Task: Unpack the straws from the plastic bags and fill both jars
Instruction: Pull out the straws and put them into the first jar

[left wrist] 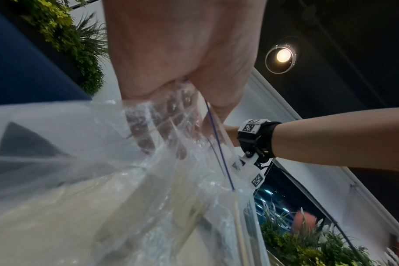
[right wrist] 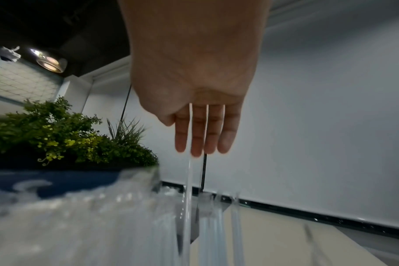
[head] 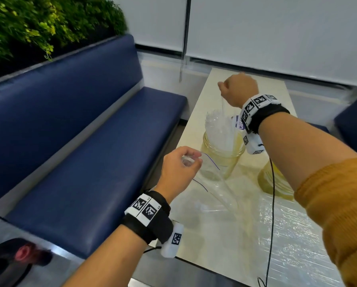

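My left hand (head: 179, 168) grips the crumpled mouth of a clear zip bag (head: 214, 195) with a blue seal line, held above the table's left edge. The left wrist view shows my fingers (left wrist: 162, 129) through the bag (left wrist: 103, 162). My right hand (head: 238, 88) hovers over the far glass jar (head: 223, 160), which is packed with clear wrapped straws (head: 219, 125). One straw (head: 222, 106) hangs below that hand. In the right wrist view its fingers (right wrist: 226, 136) point straight down, the straw (right wrist: 189, 180) lies along them, and the thumb is off it. My right arm partly hides the second jar (head: 277, 183).
The cream table (head: 214, 83) is narrow and runs away from me. Clear plastic wrapping (head: 287, 235) covers its near right part. A black cable (head: 272, 204) crosses it. A blue bench (head: 90, 141) stands to the left, with plants (head: 38, 27) behind it. White blinds hang at the far end.
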Demonstrator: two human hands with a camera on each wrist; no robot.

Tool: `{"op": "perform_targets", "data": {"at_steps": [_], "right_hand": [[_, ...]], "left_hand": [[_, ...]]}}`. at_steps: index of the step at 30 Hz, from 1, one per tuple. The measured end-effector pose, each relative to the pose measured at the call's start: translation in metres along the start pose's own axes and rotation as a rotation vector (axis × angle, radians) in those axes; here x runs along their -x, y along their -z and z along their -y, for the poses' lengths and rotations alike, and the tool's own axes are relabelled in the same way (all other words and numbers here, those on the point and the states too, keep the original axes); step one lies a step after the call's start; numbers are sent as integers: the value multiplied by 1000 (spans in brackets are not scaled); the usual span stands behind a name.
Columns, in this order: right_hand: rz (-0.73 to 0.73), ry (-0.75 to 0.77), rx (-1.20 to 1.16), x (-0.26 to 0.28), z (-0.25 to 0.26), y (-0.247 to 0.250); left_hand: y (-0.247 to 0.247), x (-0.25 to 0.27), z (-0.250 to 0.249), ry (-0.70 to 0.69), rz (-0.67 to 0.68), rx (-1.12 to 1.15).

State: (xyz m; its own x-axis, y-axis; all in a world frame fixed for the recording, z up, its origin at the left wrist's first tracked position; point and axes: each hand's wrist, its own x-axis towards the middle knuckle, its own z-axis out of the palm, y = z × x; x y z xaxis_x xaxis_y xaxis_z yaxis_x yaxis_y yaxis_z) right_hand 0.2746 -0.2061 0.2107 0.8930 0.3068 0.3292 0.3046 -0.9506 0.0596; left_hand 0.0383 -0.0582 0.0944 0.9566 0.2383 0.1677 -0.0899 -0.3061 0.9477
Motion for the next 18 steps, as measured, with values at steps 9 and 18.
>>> {"op": "perform_targets", "data": {"at_steps": [9,18], "right_hand": [[191,23,-28,23,-6,-19],[-91,3,-436,97,-13,-35]], "left_hand": [[-6,-8,-3,3,36,36],[-15,-19,-9,0,78,78]]}}
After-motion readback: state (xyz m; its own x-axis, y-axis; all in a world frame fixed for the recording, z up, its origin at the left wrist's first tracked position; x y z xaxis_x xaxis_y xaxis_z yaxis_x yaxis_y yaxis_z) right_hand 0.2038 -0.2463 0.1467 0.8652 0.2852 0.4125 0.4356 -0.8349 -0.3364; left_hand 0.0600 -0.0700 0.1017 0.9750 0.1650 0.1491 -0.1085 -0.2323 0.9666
